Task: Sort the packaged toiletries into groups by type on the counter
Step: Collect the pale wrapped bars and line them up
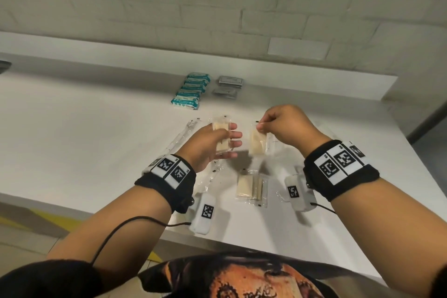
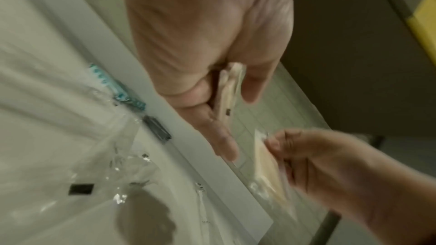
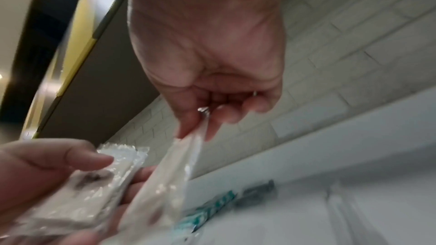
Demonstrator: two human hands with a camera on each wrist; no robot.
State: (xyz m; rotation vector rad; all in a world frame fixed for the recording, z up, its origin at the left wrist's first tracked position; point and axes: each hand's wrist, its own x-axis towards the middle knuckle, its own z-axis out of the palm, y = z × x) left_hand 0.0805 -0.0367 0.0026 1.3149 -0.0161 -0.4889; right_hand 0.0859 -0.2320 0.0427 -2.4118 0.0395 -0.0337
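Observation:
Above the white counter (image 1: pixel 96 128), my left hand (image 1: pixel 229 136) grips a clear packet with a beige block (image 1: pixel 221 139) between thumb and fingers; the left wrist view shows it edge-on (image 2: pixel 227 88). My right hand (image 1: pixel 260 126) pinches the top edge of a second beige packet (image 1: pixel 256 144), which hangs down beside the first (image 3: pixel 174 165). A third beige packet (image 1: pixel 251 187) lies on the counter below both hands. Farther back, several teal packets (image 1: pixel 191 92) stand in a row, with grey sachets (image 1: pixel 228 86) to their right.
Long clear-wrapped items (image 1: pixel 183 135) lie on the counter left of my left hand, and more clear wrappers (image 2: pixel 127 165) show under it. A white brick wall (image 1: pixel 217 7) backs the counter. The counter's near edge (image 1: pixel 72 203) runs close to my body.

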